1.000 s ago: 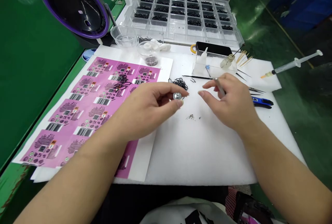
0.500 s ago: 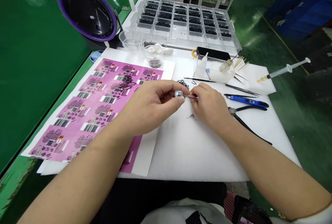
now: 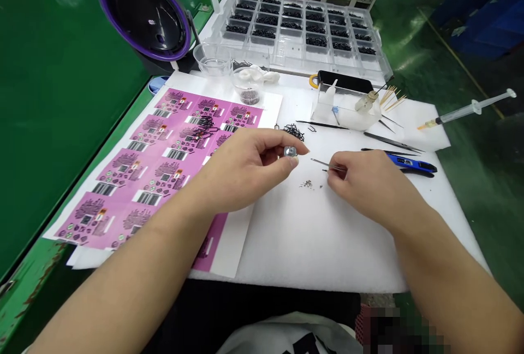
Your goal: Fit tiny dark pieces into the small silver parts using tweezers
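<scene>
My left hand pinches a small shiny silvery block between thumb and forefinger, above the white foam sheet. To its right, my right hand is closed around a thin pointed metal tool; its exact kind is hard to make out. The tool's tip points left at the block, with a gap between them. Below the tip lie tiny dark crumbs. Just behind the block sits a small heap of black bent wire pieces.
A pink printed sheet lies on the left, with more black pieces on it. Farther back stand a compartment box, clear cups and a purple-rimmed lamp-like dish. Right: tweezers, a blue knife, a syringe.
My right hand has drawn back to the right with the thin tool, which has come away from the block. It now covers most of the pliers. My left hand keeps its pinch.
</scene>
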`<state>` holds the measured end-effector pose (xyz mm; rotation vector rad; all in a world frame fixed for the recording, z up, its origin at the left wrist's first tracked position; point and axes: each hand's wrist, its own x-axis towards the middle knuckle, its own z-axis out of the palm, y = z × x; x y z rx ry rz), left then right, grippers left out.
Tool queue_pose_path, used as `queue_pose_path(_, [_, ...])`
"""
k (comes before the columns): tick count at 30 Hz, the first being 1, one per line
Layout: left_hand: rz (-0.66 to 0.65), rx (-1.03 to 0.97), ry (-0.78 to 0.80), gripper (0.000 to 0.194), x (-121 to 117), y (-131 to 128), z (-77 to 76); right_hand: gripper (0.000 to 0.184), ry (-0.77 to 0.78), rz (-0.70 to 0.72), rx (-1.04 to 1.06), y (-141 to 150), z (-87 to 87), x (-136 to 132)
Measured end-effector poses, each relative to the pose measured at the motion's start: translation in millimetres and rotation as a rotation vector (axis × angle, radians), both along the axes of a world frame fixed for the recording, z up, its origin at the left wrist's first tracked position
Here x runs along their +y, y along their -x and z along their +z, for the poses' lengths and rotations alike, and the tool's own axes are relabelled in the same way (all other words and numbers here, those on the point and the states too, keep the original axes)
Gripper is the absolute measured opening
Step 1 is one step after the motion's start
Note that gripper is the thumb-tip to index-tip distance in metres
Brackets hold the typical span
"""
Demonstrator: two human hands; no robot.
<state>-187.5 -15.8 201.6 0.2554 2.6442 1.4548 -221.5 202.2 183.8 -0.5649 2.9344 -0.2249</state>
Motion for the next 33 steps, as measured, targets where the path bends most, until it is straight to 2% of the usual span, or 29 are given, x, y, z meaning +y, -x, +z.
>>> queue_pose_path(7, [-0.008, -0.012, -0.020, 0.019, 1, 1, 3.2, 0.015, 0.007, 0.057, 0.093, -1, -15.0, -10])
queue_pose_path(12, [-0.015, -0.036, -0.058, 0.020, 1, 2, 1.9, 0.014, 0.135, 0.097, 0.098, -1, -18.3, -10])
queue_pose_path(15, [-0.006, -0.034, -0.075, 0.019, 1, 0, 0.5, 0.017, 0.199, 0.059, 0.105, 1, -20.6, -9])
queue_pose_path(17, [-0.002, -0.030, -0.081, 0.020, 0, 0, 0.5, 0.012, 0.212, 0.033, 0.123, 2, -21.3, -9])
queue_pose_path(19, [-0.009, -0.037, -0.080, 0.020, 0, 0, 1.4, 0.008, 0.198, 0.063, 0.124, 4, -20.8, -8])
queue_pose_path(23, [-0.029, -0.065, -0.056, 0.021, 0, 1, 2.5, 0.017, 0.188, 0.119, 0.120, 4, -17.1, -6])
queue_pose_path(25, [-0.043, -0.058, -0.047, 0.022, 1, 1, 1.5, 0.017, 0.322, 0.072, 0.136, 2, -14.4, -4])
queue_pose_path(28, [-0.063, -0.066, -0.039, 0.024, 3, 0, -0.8, 0.012, 0.745, -0.091, 0.194, -4, -9.5, -3])
queue_pose_path(30, [-0.082, -0.094, -0.036, 0.025, 5, -1, -1.8, 0.014, 0.994, -0.143, 0.226, -10, -6.2, -6])
queue_pose_path(31, [-0.095, -0.104, -0.036, 0.026, 6, -2, -2.0, 0.015, 1.070, -0.136, 0.230, -14, -4.8, -8])
queue_pose_path(33, [-0.120, -0.106, -0.042, 0.026, 8, -3, -2.2, 0.016, 1.121, -0.100, 0.234, -22, -2.7, -13])
